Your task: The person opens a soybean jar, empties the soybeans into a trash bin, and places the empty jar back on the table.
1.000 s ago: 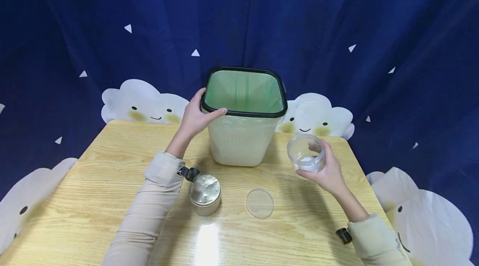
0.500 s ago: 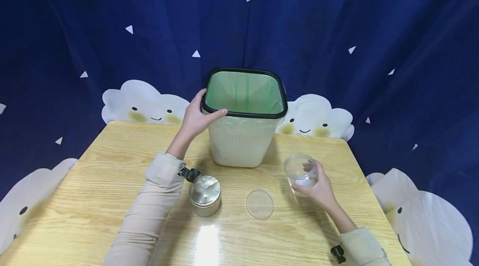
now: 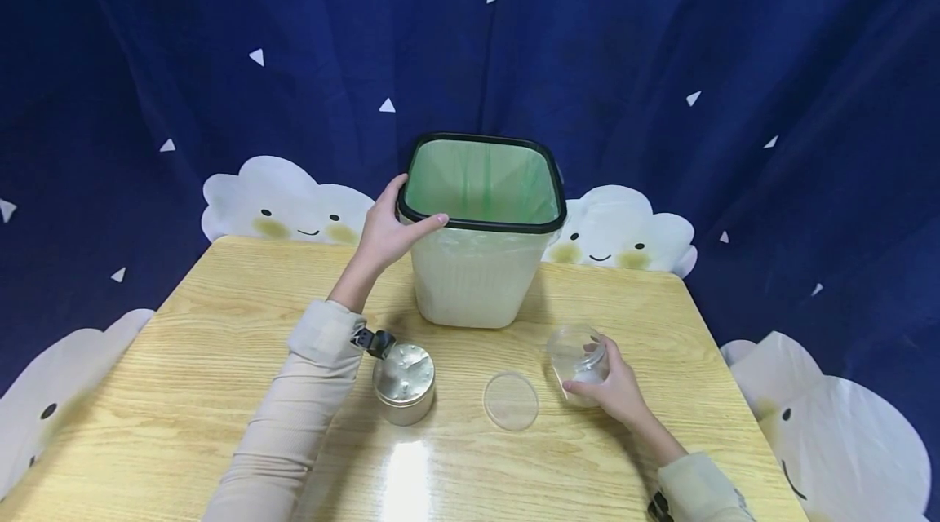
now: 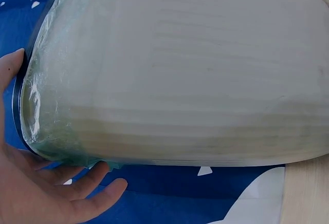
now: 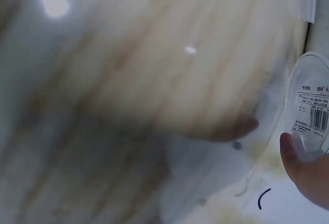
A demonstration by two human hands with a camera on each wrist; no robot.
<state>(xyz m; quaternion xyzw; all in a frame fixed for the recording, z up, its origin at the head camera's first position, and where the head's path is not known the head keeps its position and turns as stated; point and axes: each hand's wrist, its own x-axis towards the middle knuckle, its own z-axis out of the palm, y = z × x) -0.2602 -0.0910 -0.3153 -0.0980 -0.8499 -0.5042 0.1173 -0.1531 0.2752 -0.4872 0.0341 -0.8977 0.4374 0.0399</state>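
Observation:
A white trash can (image 3: 473,277) with a black rim and green liner stands at the back middle of the table. My left hand (image 3: 385,230) grips its front left rim corner. Seen from the left wrist, the thumb (image 4: 10,66) lies at the rim and the fingers (image 4: 97,196) lie along the side wall. To the right, low over the table, my right hand (image 3: 611,387) holds a clear plastic jar (image 3: 569,355), whose mouth faces up. A barcode label shows on the jar (image 5: 308,98) in the right wrist view. Contact between jar and table is unclear.
A clear round lid (image 3: 511,401) lies flat on the wooden table (image 3: 242,318), left of the jar. A silver tin (image 3: 404,383) stands just below my left wrist. Behind the table hangs a blue curtain (image 3: 323,41) with white cloud shapes.
My right hand has brought the jar down and a little left, toward the tabletop and the lid. My left hand and the trash can have stayed in place.

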